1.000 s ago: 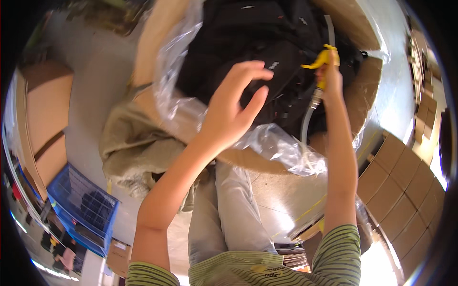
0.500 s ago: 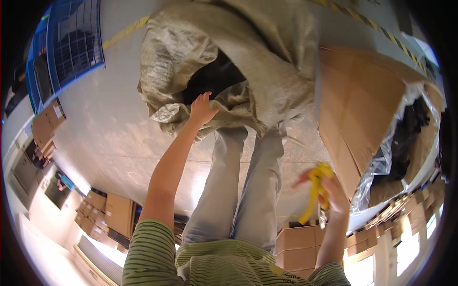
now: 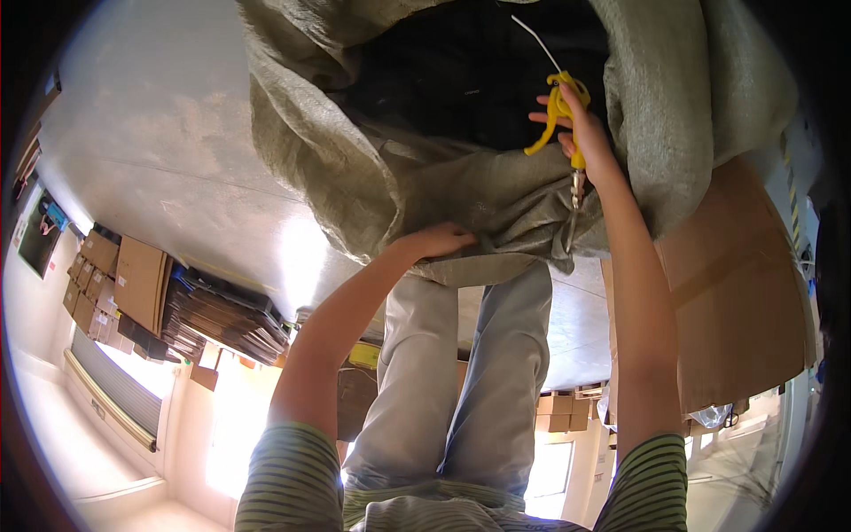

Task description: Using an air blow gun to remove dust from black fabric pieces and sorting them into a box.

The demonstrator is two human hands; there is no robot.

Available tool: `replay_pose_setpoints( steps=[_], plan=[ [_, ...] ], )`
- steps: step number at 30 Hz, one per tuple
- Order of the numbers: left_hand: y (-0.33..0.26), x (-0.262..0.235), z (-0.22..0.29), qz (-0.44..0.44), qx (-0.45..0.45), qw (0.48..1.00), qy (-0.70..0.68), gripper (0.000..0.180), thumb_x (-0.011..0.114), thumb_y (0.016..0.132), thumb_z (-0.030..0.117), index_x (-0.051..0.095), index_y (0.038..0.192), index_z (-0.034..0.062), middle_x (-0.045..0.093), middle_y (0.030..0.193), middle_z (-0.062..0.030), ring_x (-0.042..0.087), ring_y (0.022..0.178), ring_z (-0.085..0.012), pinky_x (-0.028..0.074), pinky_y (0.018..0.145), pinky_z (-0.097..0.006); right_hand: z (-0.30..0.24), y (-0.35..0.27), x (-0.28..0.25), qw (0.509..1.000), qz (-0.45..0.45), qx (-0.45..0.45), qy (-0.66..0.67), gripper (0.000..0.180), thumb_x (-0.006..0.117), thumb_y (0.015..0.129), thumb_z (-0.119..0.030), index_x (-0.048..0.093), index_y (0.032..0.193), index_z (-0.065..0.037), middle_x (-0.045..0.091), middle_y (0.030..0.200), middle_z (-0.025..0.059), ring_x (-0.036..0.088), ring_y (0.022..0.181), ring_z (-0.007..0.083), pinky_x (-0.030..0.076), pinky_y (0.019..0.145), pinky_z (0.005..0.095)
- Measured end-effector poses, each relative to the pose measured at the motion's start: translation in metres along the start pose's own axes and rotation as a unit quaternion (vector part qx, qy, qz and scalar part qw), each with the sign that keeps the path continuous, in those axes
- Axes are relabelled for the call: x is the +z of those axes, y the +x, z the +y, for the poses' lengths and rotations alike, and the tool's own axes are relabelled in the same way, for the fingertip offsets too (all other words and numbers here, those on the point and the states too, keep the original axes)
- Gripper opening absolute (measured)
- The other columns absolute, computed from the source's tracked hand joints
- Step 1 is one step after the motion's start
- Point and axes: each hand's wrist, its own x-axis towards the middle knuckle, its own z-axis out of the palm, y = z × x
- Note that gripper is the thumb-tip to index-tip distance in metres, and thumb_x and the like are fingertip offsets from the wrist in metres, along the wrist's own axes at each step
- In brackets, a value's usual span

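A large olive-grey woven sack point(image 3: 355, 168) gapes wide in front of my legs, with dark black contents point(image 3: 443, 75) inside it. My left hand point(image 3: 443, 239) grips the sack's near rim, its fingers folded over the fabric and partly hidden. Over the right side of the mouth, my right hand point(image 3: 581, 129) holds a yellow air blow gun point(image 3: 558, 106) by its handle. The gun's thin metal nozzle points forward and left over the black contents. A metal fitting point(image 3: 578, 188) hangs below its handle, against the sack cloth.
To the right of the sack stands a big brown cardboard box point(image 3: 718, 284). Stacked flat cardboard point(image 3: 226, 310) and cartons point(image 3: 97, 279) lie on the left, beyond the grey floor point(image 3: 177, 115). A roller shutter point(image 3: 120, 390) is at the lower left.
My right hand has carried the air blow gun from beside my right leg up over the sack. The sack's mouth is now spread wider, and my left hand has shifted along its near rim.
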Motion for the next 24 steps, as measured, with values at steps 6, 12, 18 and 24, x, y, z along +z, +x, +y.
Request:
replay_pose_setpoints(
  steps=[6, 12, 18, 24],
  plan=[
    [0.029, -0.086, 0.078, 0.576, 0.129, 0.788, 0.173, 0.07, 0.073, 0.065, 0.017, 0.04, 0.126, 0.017, 0.031, 0.133, -0.0202, 0.035, 0.119, -0.0397, 0.036, 0.094, -0.047, 0.031, -0.017, -0.034, 0.998, 0.033, 0.025, -0.04, 0.06, 0.037, 0.088, -0.055, 0.057, 0.108, -0.002, 0.066, 0.088, 0.0119, 0.029, 0.035, 0.0022, 0.024, 0.036, 0.0154],
    [0.082, -0.149, 0.111, 0.437, -0.033, 0.705, 0.558, 0.073, 0.072, 0.067, 0.03, 0.037, 0.13, 0.0299, 0.029, 0.136, -0.018, 0.03, 0.123, -0.0396, 0.031, 0.093, -0.061, 0.031, -0.032, -0.02, 1.0, 0.01, -0.027, -0.004, 0.06, 0.037, 0.087, -0.055, 0.058, 0.107, -0.003, 0.066, 0.08, 0.0096, 0.028, 0.036, 0.0026, 0.024, 0.037, 0.0165],
    [0.101, -0.171, 0.128, 0.402, -0.041, 0.702, 0.587, 0.046, 0.059, 0.079, 0.02, 0.047, 0.122, 0.0253, 0.043, 0.121, -0.0172, 0.044, 0.111, -0.0385, 0.043, 0.084, -0.053, 0.022, -0.039, -0.032, 0.995, -0.085, -0.006, 0.051, 0.054, 0.045, 0.085, -0.053, 0.06, 0.102, -0.004, 0.065, 0.078, 0.0076, 0.032, 0.04, 0.0035, 0.026, 0.04, 0.017],
    [0.034, -0.144, 0.152, 0.442, 0.128, 0.851, 0.253, 0.042, 0.062, 0.073, 0.018, 0.052, 0.114, 0.018, 0.059, 0.096, -0.0143, 0.056, 0.095, -0.0371, 0.048, 0.078, -0.04, 0.046, -0.079, -0.018, 0.985, -0.058, 0.032, 0.161, 0.041, 0.057, 0.083, -0.045, 0.057, 0.088, -0.004, 0.056, 0.065, 0.0025, 0.056, 0.056, 0.0106, 0.05, 0.056, 0.025]
  ],
)
